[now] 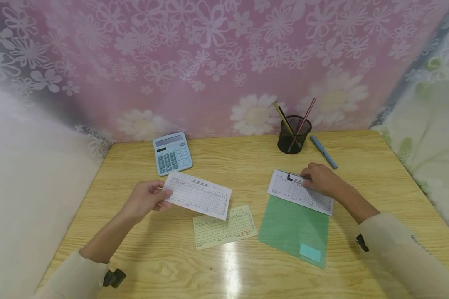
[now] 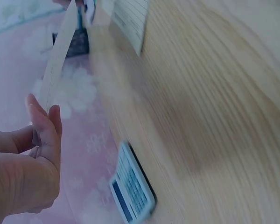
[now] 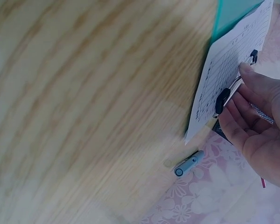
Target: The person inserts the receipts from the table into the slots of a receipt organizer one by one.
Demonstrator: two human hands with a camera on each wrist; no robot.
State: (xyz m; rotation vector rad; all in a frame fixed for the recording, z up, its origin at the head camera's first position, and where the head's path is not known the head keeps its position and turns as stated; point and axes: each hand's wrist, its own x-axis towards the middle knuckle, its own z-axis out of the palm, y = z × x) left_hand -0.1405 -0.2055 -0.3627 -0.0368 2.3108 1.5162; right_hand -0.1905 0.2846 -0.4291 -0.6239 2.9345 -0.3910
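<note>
Green folder: the see-through green plastic folder (image 1: 293, 228) is on the pale wooden tabletop (image 1: 164, 265). It looks bendy and slick; I'd hold its sides.
Yellow slip: the thin yellow printed paper (image 1: 224, 232) lies beside it. It looks light; a corner is best to lift.
White slip: the white printed paper (image 1: 198, 195) is up over part of the yellow one. It may bend or tear, so a soft pinch suits it.
Left hand: this hand (image 1: 146, 200) pinches the white slip's left end.
Right hand: this hand (image 1: 319, 179) pinches the metal clip with black ends (image 3: 222, 100) at the folder's far edge. The clip looks hard and maybe springy.
</note>
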